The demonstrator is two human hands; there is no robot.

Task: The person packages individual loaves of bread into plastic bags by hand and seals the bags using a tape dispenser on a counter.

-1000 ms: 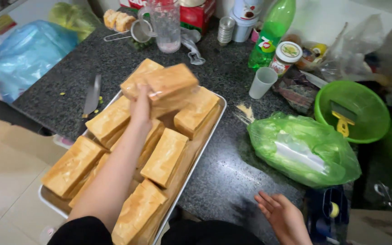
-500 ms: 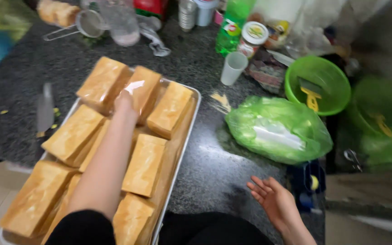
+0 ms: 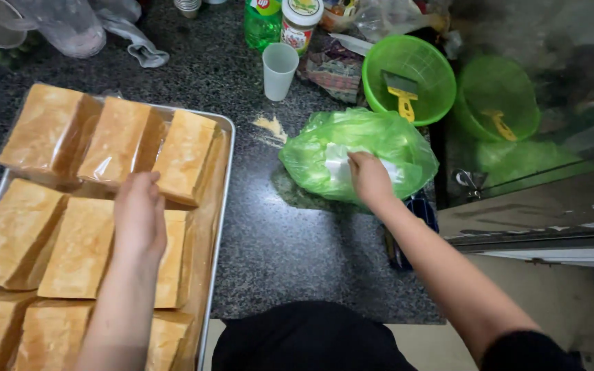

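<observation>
A metal tray (image 3: 223, 178) on the dark granite counter holds several plastic-wrapped loaves of bread (image 3: 117, 141) in rows. My left hand (image 3: 139, 216) lies palm down on a loaf in the middle row, fingers together and slightly curled. My right hand (image 3: 369, 177) reaches to the right and rests on a green plastic bag (image 3: 393, 141) with something white inside; its fingers press into the bag's top. Whether it grips the bag I cannot tell.
Behind the bag stand a white plastic cup (image 3: 278, 69), a green bottle (image 3: 262, 24), a jar (image 3: 300, 24) and a green basket (image 3: 421, 65) with a yellow scraper. A clear jug (image 3: 63, 27) sits far left. A glass pane at right reflects the basket. The counter edge is near me.
My left hand set a loaf down in the back row and drew back onto the middle row. My right hand rose from the counter edge to the green bag. The view shifted right.
</observation>
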